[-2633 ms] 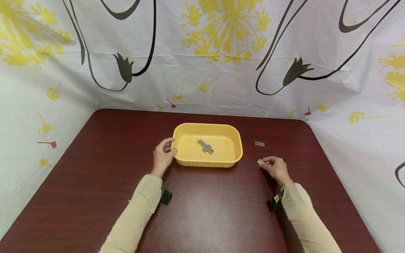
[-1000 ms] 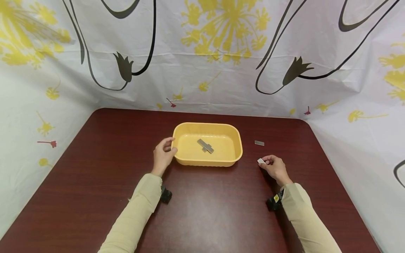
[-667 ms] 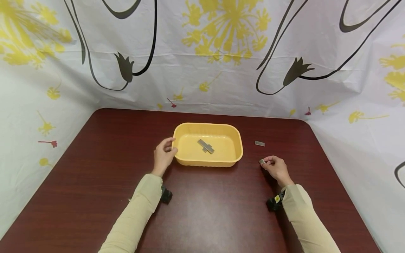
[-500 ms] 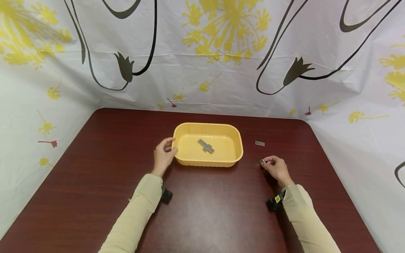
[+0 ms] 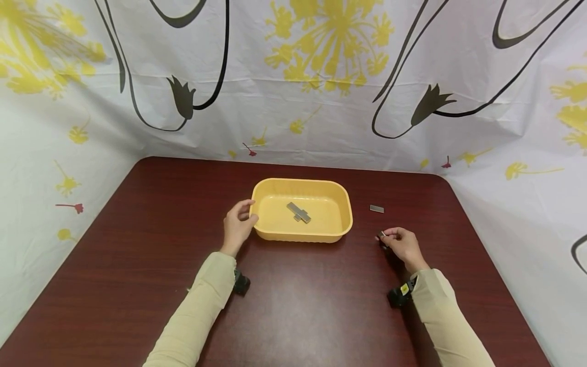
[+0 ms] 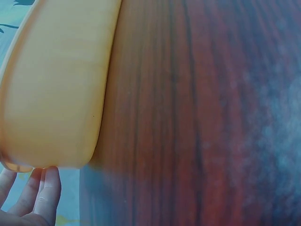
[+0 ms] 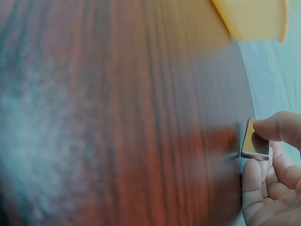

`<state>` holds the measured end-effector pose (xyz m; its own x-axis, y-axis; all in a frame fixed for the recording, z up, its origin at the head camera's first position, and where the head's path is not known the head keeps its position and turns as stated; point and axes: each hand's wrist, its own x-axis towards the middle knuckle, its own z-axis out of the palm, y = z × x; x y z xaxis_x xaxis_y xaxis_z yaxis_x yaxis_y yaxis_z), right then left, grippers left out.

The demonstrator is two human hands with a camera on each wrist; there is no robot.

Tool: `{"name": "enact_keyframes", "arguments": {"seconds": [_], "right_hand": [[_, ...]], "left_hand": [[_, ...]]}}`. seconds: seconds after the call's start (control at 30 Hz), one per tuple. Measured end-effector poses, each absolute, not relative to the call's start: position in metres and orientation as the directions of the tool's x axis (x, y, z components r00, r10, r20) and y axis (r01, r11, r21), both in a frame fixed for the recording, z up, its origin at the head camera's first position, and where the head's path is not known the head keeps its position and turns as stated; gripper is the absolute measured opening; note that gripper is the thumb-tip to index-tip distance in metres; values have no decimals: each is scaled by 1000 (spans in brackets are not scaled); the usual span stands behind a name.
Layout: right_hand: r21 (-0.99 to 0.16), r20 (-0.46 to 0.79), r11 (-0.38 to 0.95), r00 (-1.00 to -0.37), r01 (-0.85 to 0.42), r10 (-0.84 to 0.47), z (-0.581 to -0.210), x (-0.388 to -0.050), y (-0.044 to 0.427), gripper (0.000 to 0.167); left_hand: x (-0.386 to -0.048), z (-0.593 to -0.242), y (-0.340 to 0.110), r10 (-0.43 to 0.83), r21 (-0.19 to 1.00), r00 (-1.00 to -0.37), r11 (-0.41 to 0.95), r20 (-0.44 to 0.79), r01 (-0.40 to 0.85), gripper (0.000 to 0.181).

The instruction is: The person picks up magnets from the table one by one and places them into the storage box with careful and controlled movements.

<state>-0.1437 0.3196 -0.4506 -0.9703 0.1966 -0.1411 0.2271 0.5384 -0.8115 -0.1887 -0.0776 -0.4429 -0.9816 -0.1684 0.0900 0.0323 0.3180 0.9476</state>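
Observation:
A yellow plastic tub [image 5: 321,237] stands near the back middle of the table. At its left end, my left hand [image 5: 236,227] holds the rim, thumb and fingers on it; in the left wrist view its fingertips [image 6: 52,181] touch the end wall. Inside the tub lie overlapping flat grey metal pieces [image 5: 298,211]. Right of the tub, my right hand [image 5: 403,246] pinches a small flat rectangular metal piece [image 7: 254,141] with a shiny face, between thumb and fingers. In the head view most of that piece is hidden by the fingers.
Another flat grey metal piece [image 5: 376,209] lies on the table beyond my right hand. The dark red-brown table [image 5: 312,295] ends at the back against a white patterned curtain [image 5: 302,137]. Each wrist carries a black camera [image 5: 241,283].
The metal piece in my right hand has turned from a bright face to a dark one, and the right hand has shifted slightly. My left hand and the tub stay put.

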Motion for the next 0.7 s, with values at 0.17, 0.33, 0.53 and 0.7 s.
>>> {"name": "enact_keyframes", "arguments": {"seconds": [0.17, 0.33, 0.53, 0.7], "right_hand": [[-820, -150, 525, -971, 227, 184, -452, -144, 322, 25], [-832, -155, 506, -972, 225, 177, -452, -144, 324, 26], [-848, -169, 481, -973, 224, 155, -449, -146, 327, 28], [-844, -190, 480, -970, 239, 149, -446, -146, 329, 30]], "left_hand": [[-189, -444, -77, -166, 950, -982, 311, 91, 35, 35], [-190, -445, -77, -167, 951, -982, 307, 89, 34, 34], [-189, -445, -77, -171, 951, -981, 306, 90, 34, 35], [-189, -444, -77, -173, 951, -981, 307, 91, 34, 35]]}}
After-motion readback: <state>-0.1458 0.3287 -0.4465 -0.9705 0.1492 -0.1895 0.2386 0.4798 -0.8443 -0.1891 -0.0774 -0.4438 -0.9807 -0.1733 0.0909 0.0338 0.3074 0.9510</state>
